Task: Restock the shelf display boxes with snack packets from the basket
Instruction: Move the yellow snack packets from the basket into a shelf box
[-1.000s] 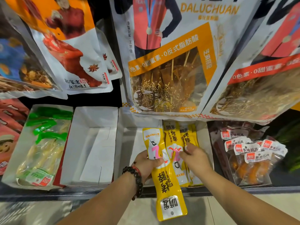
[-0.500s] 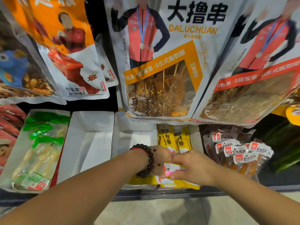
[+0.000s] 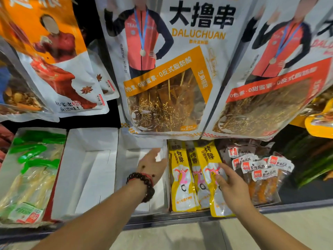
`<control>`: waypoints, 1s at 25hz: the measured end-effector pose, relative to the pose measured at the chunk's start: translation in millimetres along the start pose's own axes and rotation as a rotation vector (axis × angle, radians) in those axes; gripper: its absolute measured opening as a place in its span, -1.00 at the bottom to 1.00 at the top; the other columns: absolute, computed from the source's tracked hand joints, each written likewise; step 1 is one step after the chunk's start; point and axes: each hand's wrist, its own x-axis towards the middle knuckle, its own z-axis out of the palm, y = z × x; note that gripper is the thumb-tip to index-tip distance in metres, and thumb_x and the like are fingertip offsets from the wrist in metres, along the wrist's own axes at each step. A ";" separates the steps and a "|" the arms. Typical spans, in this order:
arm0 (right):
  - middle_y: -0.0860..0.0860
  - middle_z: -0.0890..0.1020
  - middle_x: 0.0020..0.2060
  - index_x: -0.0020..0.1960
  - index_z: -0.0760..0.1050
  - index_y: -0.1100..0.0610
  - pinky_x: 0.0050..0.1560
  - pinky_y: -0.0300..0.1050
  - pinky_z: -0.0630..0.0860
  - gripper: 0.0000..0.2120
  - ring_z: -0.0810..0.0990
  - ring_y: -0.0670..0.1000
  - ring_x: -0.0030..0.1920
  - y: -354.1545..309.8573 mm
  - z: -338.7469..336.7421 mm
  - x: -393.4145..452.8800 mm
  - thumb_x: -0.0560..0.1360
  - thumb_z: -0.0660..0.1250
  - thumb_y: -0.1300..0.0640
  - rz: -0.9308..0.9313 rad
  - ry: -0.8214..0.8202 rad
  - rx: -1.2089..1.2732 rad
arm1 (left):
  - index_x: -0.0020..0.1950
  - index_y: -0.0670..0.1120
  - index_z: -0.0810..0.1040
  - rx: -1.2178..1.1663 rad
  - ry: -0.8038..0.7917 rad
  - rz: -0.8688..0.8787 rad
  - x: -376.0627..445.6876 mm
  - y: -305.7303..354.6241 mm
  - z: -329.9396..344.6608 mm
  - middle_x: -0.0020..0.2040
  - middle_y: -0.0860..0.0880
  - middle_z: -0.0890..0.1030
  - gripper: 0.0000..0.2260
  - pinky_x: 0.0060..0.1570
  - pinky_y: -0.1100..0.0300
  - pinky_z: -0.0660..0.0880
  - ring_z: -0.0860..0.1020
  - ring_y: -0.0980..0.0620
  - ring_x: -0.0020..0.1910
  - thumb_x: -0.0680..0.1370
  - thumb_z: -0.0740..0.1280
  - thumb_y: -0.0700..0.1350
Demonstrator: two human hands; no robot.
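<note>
Shelf seen from above, head view. Three yellow snack packets [image 3: 182, 179] stand side by side in the right half of a white display box [image 3: 142, 139] at centre frame; the rightmost packet [image 3: 210, 170] leans forward, its lower end hanging past the shelf edge [image 3: 180, 216] toward 6 o'clock

Right hand [image 3: 232, 186] at 4 o'clock from frame centre: fingers [image 3: 220, 179] straight and spread, flat against the face of the rightmost packet, pressing rather than gripping

Left hand [image 3: 151, 164] sits just at 9 o'clock of the packets, over the bare left half of the same box. Palm turned up and toward the packets, fingers loosely extended, nothing held. A dark beaded bracelet [image 3: 142, 184] with a red cord circles the wrist

At 9 o'clock of that box, a second white display box [image 3: 93, 138]. Farther toward 9 o'clock, a tray of clear packets with green tops [image 3: 34, 165]

At 3 o'clock of the yellow packets, a pile of clear pouches with red-and-white labels [image 3: 259, 166], close beside them

Hanging above the boxes at 12 o'clock: a large white bag printed DALUCHUAN [image 3: 167, 73] with an orange band and skewers showing through a window; a like bag with a red band [image 3: 270, 83] at 2 o'clock; an orange-and-white bag [image 3: 59, 65] at 10 o'clock. Basket not in view
</note>
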 end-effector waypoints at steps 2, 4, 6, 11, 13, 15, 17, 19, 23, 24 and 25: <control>-0.01 0.59 0.22 0.29 0.51 0.02 0.05 -0.19 0.39 -0.69 0.54 0.04 0.21 -3.9 17.1 8.4 0.56 0.28 0.09 0.067 0.010 -0.040 | 0.53 -0.02 0.16 -0.061 -0.122 -0.185 -0.4 -24.9 23.7 0.52 -0.07 0.25 -0.40 0.44 0.04 0.23 0.27 -0.07 0.47 0.56 0.27 0.10; 0.03 0.59 0.24 0.26 0.54 -0.01 0.06 -0.11 0.48 -0.72 0.56 0.11 0.19 -5.3 35.3 16.5 0.58 0.24 0.06 0.079 -0.001 -0.141 | 0.56 -0.05 0.04 -0.106 -0.156 -0.283 -0.6 -40.7 45.8 0.55 -0.08 0.16 -0.33 0.47 0.01 0.18 0.18 -0.09 0.51 0.57 0.25 0.13; 0.04 0.59 0.22 0.24 0.55 -0.05 0.03 -0.03 0.54 -0.72 0.58 0.16 0.13 -5.6 46.7 21.9 0.58 0.19 0.04 0.113 -0.006 -0.204 | 0.56 -0.07 -0.01 -0.119 -0.157 -0.324 -1.0 -48.2 64.2 0.54 -0.09 0.16 -0.33 0.44 0.03 0.19 0.20 -0.12 0.50 0.59 0.22 0.13; 0.04 0.56 0.13 0.23 0.48 -0.16 -0.12 -0.04 0.54 -0.69 0.59 0.16 -0.05 3.5 55.7 24.5 0.55 0.12 -0.05 0.170 -0.127 -0.438 | 0.53 -0.06 0.07 0.055 -0.139 -0.234 -14.7 -50.5 86.9 0.44 -0.12 0.36 -0.48 0.32 0.08 0.33 0.39 -0.15 0.38 0.63 0.04 0.14; 0.03 0.43 0.21 0.23 0.47 -0.12 -0.13 -0.03 0.51 -0.68 0.55 0.13 0.00 8.1 58.1 20.1 0.52 0.14 -0.10 0.083 -0.147 -0.625 | 0.48 -0.07 0.13 0.161 -0.096 -0.174 -19.9 -50.2 88.0 0.34 -0.13 0.48 -0.53 0.22 0.07 0.40 0.48 -0.15 0.28 0.64 -0.01 0.14; 0.06 0.38 0.26 0.19 0.50 -0.02 -0.10 0.03 0.49 -0.64 0.47 0.15 0.11 19.3 59.5 12.3 0.46 0.19 -0.12 -0.119 -0.048 -0.862 | 0.46 -0.04 0.12 0.238 -0.065 -0.152 -21.8 -51.4 88.5 0.23 -0.10 0.55 -0.54 0.15 0.04 0.46 0.55 -0.12 0.18 0.63 -0.05 0.17; 0.09 0.45 0.27 0.15 0.55 0.04 0.01 0.11 0.44 -0.59 0.46 0.19 0.16 33.9 55.7 6.6 0.42 0.18 -0.12 -0.251 0.037 -0.970 | 0.46 -0.02 0.11 0.289 -0.050 -0.139 -22.6 -54.1 89.7 0.17 -0.07 0.58 -0.53 0.10 0.05 0.48 0.57 -0.09 0.13 0.63 -0.07 0.19; 0.09 0.44 0.34 0.21 0.54 0.05 0.12 0.18 0.41 -0.53 0.43 0.21 0.25 49.3 51.3 3.2 0.46 0.08 -0.12 -0.242 0.048 -0.954 | 0.44 -0.01 0.12 0.313 -0.032 -0.119 -24.4 -56.0 91.5 0.13 -0.04 0.58 -0.54 0.05 0.09 0.48 0.58 -0.07 0.11 0.62 -0.08 0.19; 0.02 0.25 0.49 0.35 0.43 0.02 0.34 0.23 0.26 -0.47 0.25 0.19 0.42 66.0 64.1 -0.6 0.53 -0.07 -0.13 -0.152 0.057 -0.897 | 0.41 0.00 0.16 0.306 -0.023 -0.097 -22.4 -59.4 93.0 -0.05 0.02 0.55 -0.55 -0.04 0.11 0.48 0.60 -0.05 0.02 0.61 -0.08 0.21; 0.02 0.22 0.50 0.36 0.43 0.00 0.37 0.22 0.20 -0.46 0.21 0.19 0.44 64.8 68.6 -1.0 0.53 -0.08 -0.13 -0.129 0.066 -0.875 | 0.41 0.00 0.16 0.304 -0.029 -0.097 -22.5 -59.3 92.9 -0.04 0.02 0.55 -0.55 -0.04 0.11 0.48 0.60 -0.05 0.02 0.62 -0.08 0.21; 0.02 0.21 0.51 0.36 0.43 -0.01 0.38 0.23 0.16 -0.46 0.18 0.19 0.45 63.1 71.5 -0.6 0.52 -0.08 -0.14 -0.115 0.078 -0.862 | 0.41 0.00 0.17 0.308 -0.032 -0.095 -22.5 -59.6 93.2 -0.01 0.01 0.57 -0.56 -0.02 0.10 0.49 0.60 -0.05 0.03 0.62 -0.08 0.20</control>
